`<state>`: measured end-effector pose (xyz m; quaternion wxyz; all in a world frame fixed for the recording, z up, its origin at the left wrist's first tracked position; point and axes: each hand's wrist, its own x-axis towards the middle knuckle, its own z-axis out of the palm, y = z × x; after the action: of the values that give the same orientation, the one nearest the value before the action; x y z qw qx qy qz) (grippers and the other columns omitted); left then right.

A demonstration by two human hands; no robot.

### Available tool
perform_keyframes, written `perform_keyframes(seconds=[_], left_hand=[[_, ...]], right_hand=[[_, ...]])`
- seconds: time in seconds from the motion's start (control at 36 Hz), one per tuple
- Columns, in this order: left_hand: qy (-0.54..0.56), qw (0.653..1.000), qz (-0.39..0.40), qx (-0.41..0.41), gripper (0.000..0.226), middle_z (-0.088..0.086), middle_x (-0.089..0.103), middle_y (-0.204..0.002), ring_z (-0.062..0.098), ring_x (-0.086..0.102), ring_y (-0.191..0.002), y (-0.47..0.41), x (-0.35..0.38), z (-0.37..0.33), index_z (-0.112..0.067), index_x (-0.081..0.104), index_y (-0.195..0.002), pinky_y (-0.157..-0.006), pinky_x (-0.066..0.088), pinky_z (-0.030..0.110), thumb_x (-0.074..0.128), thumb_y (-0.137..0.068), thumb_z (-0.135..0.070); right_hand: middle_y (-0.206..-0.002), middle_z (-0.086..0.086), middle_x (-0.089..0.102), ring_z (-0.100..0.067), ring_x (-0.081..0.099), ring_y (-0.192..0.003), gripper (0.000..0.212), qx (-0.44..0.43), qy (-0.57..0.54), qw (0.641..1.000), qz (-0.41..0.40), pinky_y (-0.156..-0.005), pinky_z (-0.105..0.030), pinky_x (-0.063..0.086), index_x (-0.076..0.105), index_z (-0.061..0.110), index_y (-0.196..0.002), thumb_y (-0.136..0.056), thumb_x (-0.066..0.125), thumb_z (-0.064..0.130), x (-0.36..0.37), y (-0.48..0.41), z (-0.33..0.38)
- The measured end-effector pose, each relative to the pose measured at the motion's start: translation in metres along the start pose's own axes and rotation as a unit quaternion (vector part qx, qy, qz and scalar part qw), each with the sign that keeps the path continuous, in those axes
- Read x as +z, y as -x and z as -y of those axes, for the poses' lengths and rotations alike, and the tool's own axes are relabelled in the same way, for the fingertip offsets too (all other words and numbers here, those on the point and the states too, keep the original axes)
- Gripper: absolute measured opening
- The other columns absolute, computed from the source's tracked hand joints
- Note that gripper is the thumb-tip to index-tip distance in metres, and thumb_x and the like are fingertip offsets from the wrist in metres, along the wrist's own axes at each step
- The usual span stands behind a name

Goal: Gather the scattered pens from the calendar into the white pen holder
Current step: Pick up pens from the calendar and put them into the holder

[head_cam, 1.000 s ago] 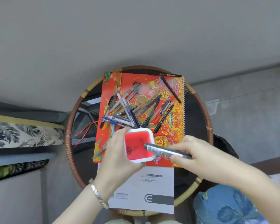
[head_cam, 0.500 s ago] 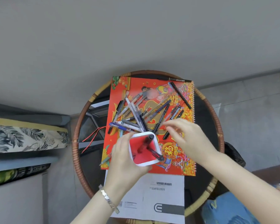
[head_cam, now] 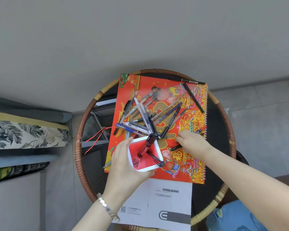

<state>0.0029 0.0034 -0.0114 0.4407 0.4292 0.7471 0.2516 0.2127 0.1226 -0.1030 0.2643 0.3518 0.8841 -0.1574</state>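
Two pens [head_cam: 146, 147] lean inside the holder [head_cam: 144, 169] gripped by the left hand [head_cam: 127, 162] over the calendar's [head_cam: 187, 170] near-left part, while the right hand [head_cam: 192, 142] closes on dark pens [head_cam: 175, 148] near its spiral edge, loose pens [head_cam: 140, 117] piled beyond both.

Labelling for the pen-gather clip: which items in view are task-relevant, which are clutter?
Job:
scattered pens
red calendar
white pen holder, two pens inside, held by left hand
right hand, on pens

Lying about:
white manual
red cord
round table
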Motion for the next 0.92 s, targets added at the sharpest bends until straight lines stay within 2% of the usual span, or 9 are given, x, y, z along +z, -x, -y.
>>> perform_keyframes(seconds=[0.14, 0.25, 0.31, 0.36, 0.44, 0.53, 0.69, 0.83, 0.92], left_hand=[[0.002, 1.0, -0.008, -0.024, 0.099, -0.019, 0.039, -0.127, 0.0, 0.038, -0.119, 0.001, -0.004, 0.001, -0.033, 0.036, -0.131, -0.096, 0.034, 0.016, 0.09, -0.048, -0.035], [-0.012, 0.999, 0.002, -0.03, 0.099, -0.018, 0.037, -0.125, 0.005, 0.038, -0.121, 0.003, -0.009, -0.003, -0.031, 0.035, -0.132, -0.103, 0.037, 0.027, 0.09, -0.049, -0.033], [-0.019, 0.999, 0.013, -0.024, 0.098, -0.02, 0.035, -0.121, 0.002, 0.036, -0.119, 0.006, -0.009, -0.006, -0.031, 0.034, -0.131, -0.102, 0.034, 0.023, 0.089, -0.05, -0.034], [-0.029, 0.999, 0.031, -0.015, 0.097, -0.021, 0.034, -0.121, 0.001, 0.033, -0.118, 0.008, -0.007, -0.009, -0.031, 0.033, -0.132, -0.1, 0.031, 0.021, 0.088, -0.052, -0.034], [-0.043, 0.998, 0.049, -0.005, 0.097, -0.02, 0.033, -0.122, 0.004, 0.032, -0.123, 0.01, -0.003, -0.015, -0.03, 0.033, -0.133, -0.1, 0.029, 0.02, 0.088, -0.053, -0.03], [-0.049, 0.997, 0.055, 0.013, 0.097, -0.019, 0.035, -0.123, 0.006, 0.033, -0.127, 0.012, 0.003, -0.022, -0.03, 0.034, -0.133, -0.107, 0.032, 0.026, 0.088, -0.052, -0.028], [-0.044, 0.996, 0.042, 0.06, 0.093, -0.018, 0.041, -0.123, 0.001, 0.036, -0.122, 0.016, 0.009, -0.039, -0.031, 0.037, -0.13, -0.104, 0.037, 0.026, 0.087, -0.051, -0.035], [-0.051, 0.995, 0.036, 0.076, 0.091, -0.02, 0.04, -0.122, -0.002, 0.033, -0.119, 0.013, 0.012, -0.047, -0.03, 0.036, -0.131, -0.101, 0.034, 0.02, 0.084, -0.054, -0.036], [-0.033, 0.998, 0.021, 0.055, 0.09, -0.031, 0.037, -0.114, -0.007, 0.033, -0.115, 0.007, 0.012, -0.045, -0.034, 0.036, -0.126, -0.102, 0.032, 0.019, 0.085, -0.05, -0.04]], right_hand=[[-0.102, -0.013, 0.063, -0.025, 0.058, -0.097, 0.026, 0.035, -0.192, 0.957, -0.212, -0.07, -0.038, 0.058, 0.062, 0.0, -0.107, -0.081, 0.065, 0.005, -0.023, 0.03, 0.007], [-0.093, 0.011, 0.056, 0.002, 0.054, -0.084, 0.025, 0.084, -0.443, 0.814, -0.365, -0.075, -0.004, 0.044, 0.058, 0.027, -0.098, -0.082, 0.06, 0.007, -0.073, 0.069, 0.027], [-0.089, 0.022, 0.059, 0.005, 0.056, -0.082, 0.025, 0.074, -0.537, 0.73, -0.417, -0.073, -0.004, 0.043, 0.054, 0.042, -0.094, -0.08, 0.053, 0.021, -0.102, 0.091, 0.037], [-0.085, 0.024, 0.062, 0.004, 0.058, -0.079, 0.019, 0.039, -0.593, 0.66, -0.459, -0.072, -0.008, 0.046, 0.055, 0.035, -0.092, -0.08, 0.051, 0.02, -0.125, 0.109, 0.047], [-0.083, 0.017, 0.064, 0.0, 0.061, -0.077, 0.012, -0.004, -0.648, 0.606, -0.462, -0.073, -0.013, 0.049, 0.055, 0.022, -0.087, -0.078, 0.053, 0.014, -0.136, 0.117, 0.063], [-0.084, 0.004, 0.066, -0.007, 0.065, -0.079, 0.02, 0.014, -0.675, 0.612, -0.412, -0.075, -0.016, 0.049, 0.059, 0.029, -0.087, -0.072, 0.059, 0.016, -0.121, 0.109, 0.081], [-0.091, 0.013, 0.061, 0.006, 0.058, -0.086, 0.078, 0.112, -0.549, 0.716, -0.417, -0.073, 0.001, 0.039, 0.039, 0.057, -0.109, -0.072, 0.07, -0.004, -0.087, 0.098, 0.094], [-0.101, 0.02, 0.056, 0.009, 0.052, -0.098, 0.019, 0.123, -0.488, 0.761, -0.41, -0.084, -0.002, 0.036, 0.066, 0.023, -0.101, -0.085, 0.056, 0.02, -0.072, 0.093, 0.09], [-0.109, 0.022, 0.056, 0.006, 0.048, -0.11, 0.029, 0.107, -0.525, 0.762, -0.364, -0.094, -0.004, 0.031, 0.063, 0.031, -0.105, -0.091, 0.038, 0.035, -0.068, 0.091, 0.087]])
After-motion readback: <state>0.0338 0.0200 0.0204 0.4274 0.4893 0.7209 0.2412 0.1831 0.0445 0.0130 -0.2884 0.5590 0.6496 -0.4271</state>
